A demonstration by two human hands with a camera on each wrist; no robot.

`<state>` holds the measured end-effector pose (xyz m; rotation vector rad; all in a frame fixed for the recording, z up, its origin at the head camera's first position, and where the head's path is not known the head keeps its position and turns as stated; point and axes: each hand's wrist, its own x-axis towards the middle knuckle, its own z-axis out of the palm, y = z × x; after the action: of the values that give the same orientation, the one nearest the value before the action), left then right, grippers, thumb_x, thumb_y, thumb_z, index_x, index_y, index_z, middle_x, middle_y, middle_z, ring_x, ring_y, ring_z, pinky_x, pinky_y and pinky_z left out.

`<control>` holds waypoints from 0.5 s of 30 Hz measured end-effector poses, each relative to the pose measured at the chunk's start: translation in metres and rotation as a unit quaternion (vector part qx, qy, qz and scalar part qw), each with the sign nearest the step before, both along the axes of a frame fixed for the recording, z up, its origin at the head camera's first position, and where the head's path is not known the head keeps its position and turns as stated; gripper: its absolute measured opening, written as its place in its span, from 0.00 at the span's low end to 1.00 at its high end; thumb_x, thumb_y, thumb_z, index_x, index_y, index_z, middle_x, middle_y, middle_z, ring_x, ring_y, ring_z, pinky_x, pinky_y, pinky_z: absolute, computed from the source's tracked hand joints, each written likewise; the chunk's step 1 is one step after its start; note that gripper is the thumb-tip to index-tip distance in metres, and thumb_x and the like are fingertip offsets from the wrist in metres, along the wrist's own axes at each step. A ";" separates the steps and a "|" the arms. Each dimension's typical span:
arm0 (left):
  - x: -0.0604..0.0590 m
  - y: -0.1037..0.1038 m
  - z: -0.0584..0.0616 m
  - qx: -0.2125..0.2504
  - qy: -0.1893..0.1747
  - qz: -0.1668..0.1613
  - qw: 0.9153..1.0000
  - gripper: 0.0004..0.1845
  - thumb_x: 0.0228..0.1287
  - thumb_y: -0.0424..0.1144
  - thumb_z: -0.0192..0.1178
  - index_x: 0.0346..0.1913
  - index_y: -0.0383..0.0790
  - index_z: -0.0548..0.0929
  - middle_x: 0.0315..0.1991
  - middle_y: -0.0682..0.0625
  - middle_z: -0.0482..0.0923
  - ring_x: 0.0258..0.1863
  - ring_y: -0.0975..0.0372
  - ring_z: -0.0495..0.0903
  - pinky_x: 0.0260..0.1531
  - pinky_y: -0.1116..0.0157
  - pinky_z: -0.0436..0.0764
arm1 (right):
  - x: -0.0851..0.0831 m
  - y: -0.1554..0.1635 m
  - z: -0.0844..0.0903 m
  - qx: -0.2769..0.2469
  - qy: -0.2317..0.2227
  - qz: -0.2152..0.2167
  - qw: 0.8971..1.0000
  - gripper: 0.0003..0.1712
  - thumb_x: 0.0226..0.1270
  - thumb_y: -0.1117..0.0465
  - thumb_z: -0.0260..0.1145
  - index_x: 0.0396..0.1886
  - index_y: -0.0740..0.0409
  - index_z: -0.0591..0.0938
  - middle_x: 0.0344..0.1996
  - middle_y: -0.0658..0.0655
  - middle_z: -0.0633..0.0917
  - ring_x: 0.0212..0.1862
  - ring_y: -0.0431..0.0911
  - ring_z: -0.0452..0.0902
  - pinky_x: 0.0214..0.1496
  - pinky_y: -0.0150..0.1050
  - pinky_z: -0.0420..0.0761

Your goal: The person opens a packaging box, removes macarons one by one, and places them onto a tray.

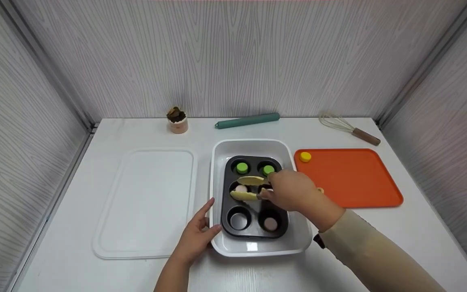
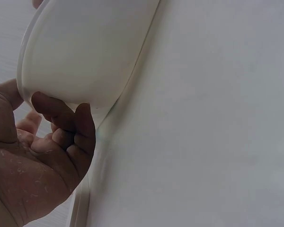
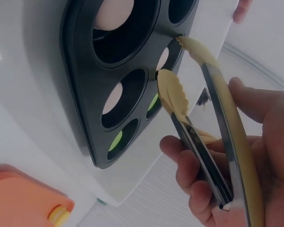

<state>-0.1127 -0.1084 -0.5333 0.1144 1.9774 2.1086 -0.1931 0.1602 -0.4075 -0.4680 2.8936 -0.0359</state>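
Note:
A black muffin tin [image 1: 253, 233] sits inside a white dish [image 1: 258, 145] at the table's middle. Its two far cups hold green pieces [image 1: 242, 167]; pink pieces [image 1: 270, 223] lie in other cups, and the near-left cup [image 1: 239, 219] is bare. My right hand [image 1: 268, 190] grips yellow-tipped tongs [image 1: 251, 180] over the middle row. The tong tips [image 3: 173, 94] are spread apart with nothing between them, just above the tin [image 3: 85, 94]. My left hand [image 1: 212, 217] holds the dish's near-left corner, with its fingers [image 2: 61, 113] curled under the dish's wall [image 2: 85, 47].
A white lid [image 1: 146, 202] lies flat left of the dish. To the right is an orange board [image 1: 347, 178] with a small yellow cap [image 1: 305, 156]. Along the back wall are a teal rolling pin [image 1: 247, 121], a whisk [image 1: 349, 129] and a small cup [image 1: 176, 119].

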 end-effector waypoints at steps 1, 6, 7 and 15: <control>0.000 0.000 0.000 0.003 0.001 -0.001 1.000 0.44 0.73 0.30 0.65 0.85 0.39 0.55 0.52 0.29 0.81 0.43 0.44 0.89 0.39 0.57 0.89 | 0.001 0.000 0.000 0.005 0.008 0.004 1.000 0.24 0.73 0.37 0.68 0.40 0.55 0.83 0.28 0.52 0.80 0.31 0.50 0.78 0.32 0.52 0.80; 0.000 0.000 -0.001 -0.001 0.005 0.000 1.000 0.43 0.73 0.30 0.65 0.85 0.39 0.56 0.51 0.29 0.82 0.43 0.44 0.89 0.40 0.57 0.89 | 0.005 -0.009 0.001 0.053 0.034 0.014 0.998 0.27 0.74 0.37 0.67 0.42 0.59 0.84 0.27 0.54 0.80 0.27 0.51 0.77 0.27 0.52 0.81; 0.000 0.000 -0.001 -0.002 0.005 0.001 1.000 0.43 0.73 0.30 0.65 0.85 0.39 0.56 0.52 0.29 0.82 0.43 0.44 0.89 0.40 0.57 0.88 | 0.005 -0.012 0.002 0.066 0.036 0.016 0.997 0.28 0.74 0.37 0.67 0.43 0.60 0.84 0.27 0.54 0.79 0.25 0.50 0.77 0.25 0.51 0.81; 0.000 0.002 0.000 -0.017 0.000 0.002 1.000 0.43 0.73 0.32 0.66 0.85 0.40 0.56 0.51 0.30 0.83 0.42 0.45 0.89 0.39 0.58 0.88 | 0.004 -0.024 0.004 0.141 0.035 0.045 0.988 0.34 0.77 0.38 0.63 0.52 0.68 0.84 0.27 0.58 0.81 0.26 0.52 0.77 0.24 0.49 0.84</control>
<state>-0.1132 -0.1068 -0.5331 0.1046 2.0148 2.0776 -0.1893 0.1358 -0.4040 -0.5534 2.8768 0.4050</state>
